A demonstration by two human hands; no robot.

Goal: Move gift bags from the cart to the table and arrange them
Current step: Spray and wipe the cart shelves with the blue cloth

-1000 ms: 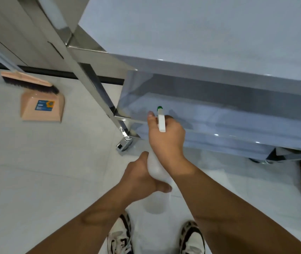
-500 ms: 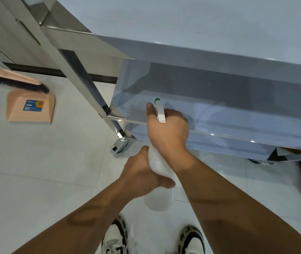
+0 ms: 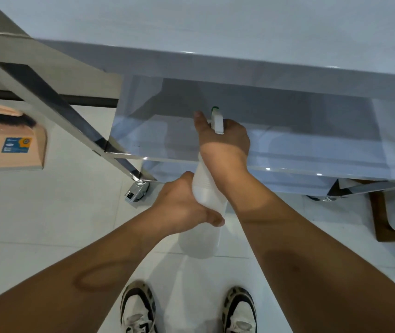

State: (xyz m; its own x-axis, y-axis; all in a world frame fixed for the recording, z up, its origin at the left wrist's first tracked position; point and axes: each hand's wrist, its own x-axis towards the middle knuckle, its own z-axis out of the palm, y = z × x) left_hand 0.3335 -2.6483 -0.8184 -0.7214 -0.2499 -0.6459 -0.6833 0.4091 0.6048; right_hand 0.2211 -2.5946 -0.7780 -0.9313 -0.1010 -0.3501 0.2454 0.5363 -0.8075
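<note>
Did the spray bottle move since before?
Yes. The spray bottle has pushed forward: its green tip now reaches further in over the cart's middle shelf, past the shelf's front edge.

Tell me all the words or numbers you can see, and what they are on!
Dustpan: it has a blue and orange sticker, but the print is too small and blurred to read.
Spray bottle: no words show.
Caster of the metal cart: a small dark mark, unreadable.
Nothing else carries text.
</note>
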